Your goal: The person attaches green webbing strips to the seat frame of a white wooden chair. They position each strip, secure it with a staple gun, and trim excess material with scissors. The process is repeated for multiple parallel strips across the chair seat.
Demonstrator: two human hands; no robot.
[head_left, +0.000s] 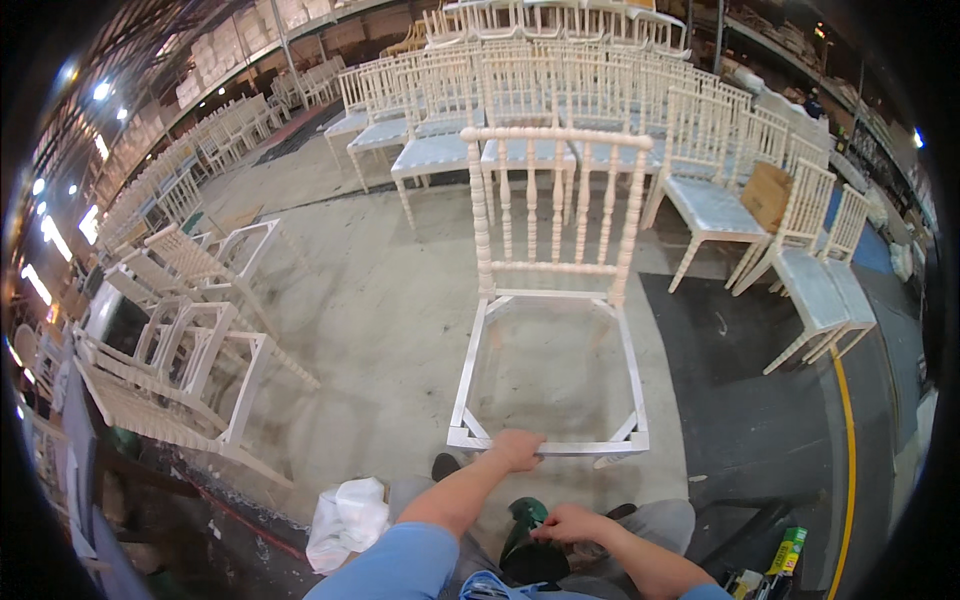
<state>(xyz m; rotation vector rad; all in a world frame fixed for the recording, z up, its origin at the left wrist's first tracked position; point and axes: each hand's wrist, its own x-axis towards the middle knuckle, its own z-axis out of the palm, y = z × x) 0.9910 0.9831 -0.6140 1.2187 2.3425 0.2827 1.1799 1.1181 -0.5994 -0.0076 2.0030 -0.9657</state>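
A cream spindle-back chair (462,395) with an open, seatless frame stands upright in front of me, its turned back on the far side. My left hand (518,450) lies over the front rail of that frame, left of its middle, fingers curled round it. Close to my lap is a dark green rounded object (527,512), whose kind I cannot make out. Beside it my right hand (568,524) is closed with fingertips pinched together, touching or very near the green object. Whatever sits between those fingertips is too small to tell.
Rows of cream chairs (430,155) with pale blue covered seats fill the far side. More seatless chairs (190,350) lean together at left. A white plastic bag (347,520) lies by my left leg. At lower right is a green and yellow box (788,550); a brown carton (766,197) stands behind.
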